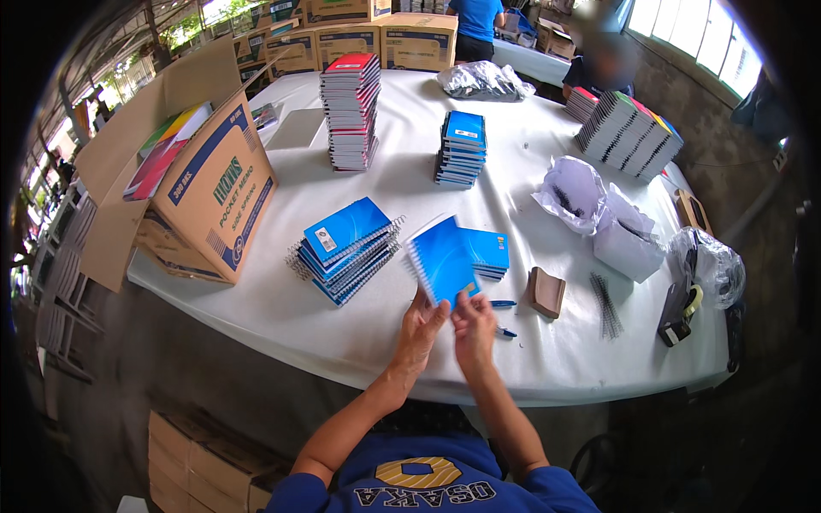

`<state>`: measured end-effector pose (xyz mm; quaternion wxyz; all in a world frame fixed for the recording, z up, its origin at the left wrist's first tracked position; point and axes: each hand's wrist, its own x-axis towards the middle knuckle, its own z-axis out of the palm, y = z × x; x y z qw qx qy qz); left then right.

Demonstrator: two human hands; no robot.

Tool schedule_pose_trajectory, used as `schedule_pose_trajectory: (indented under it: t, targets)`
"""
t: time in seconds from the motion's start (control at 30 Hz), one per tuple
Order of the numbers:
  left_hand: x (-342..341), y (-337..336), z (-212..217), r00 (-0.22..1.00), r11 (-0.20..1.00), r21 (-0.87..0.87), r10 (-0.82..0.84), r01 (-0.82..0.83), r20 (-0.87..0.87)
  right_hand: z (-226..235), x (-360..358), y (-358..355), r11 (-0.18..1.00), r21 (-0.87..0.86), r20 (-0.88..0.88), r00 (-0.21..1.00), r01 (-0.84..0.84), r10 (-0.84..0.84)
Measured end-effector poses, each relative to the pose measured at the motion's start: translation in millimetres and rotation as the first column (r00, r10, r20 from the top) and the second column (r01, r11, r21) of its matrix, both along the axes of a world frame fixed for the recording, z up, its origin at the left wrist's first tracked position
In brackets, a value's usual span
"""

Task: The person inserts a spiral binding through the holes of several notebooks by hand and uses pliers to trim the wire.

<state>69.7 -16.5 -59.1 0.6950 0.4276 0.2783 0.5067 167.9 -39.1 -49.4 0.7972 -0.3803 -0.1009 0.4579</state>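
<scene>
Over the near part of the table I hold up a blue spiral notebook, tilted, its coil along the left edge. My left hand is closed on its lower left side. The fingers of my right hand pinch its lower right corner. Behind it lies a short pile of blue notebooks. To the left is a messy stack of blue spiral notebooks with coils sticking out both ways. Two blue pens lie just right of my right hand, near a small brown block.
An open carton with colourful notebooks stands left. Tall red and blue notebook stacks rise behind. Right are white bags of wire coils, loose coils, a tape dispenser and more notebooks. Two people are at the far side.
</scene>
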Motion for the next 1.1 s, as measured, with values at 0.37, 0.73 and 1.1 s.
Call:
schedule_pose_trajectory:
  t: [0.37,0.73,1.1]
  targets:
    - [-77,20,88,0.072,0.64,0.187,0.202,0.745,-0.977,24,49,-33,0.909,-0.218,0.919,0.239,-0.354,0.314]
    - [-76,2,-3,0.985,0.943,0.314,-0.059,0.107,-0.16,-19,11,-36,0.913,-0.088,0.67,0.654,-0.398,0.35]
    - [-83,5,-11,0.963,0.918,0.353,-0.096,0.183,-0.25,-15,6,-38,0.891,-0.215,0.672,0.602,-0.399,0.431]
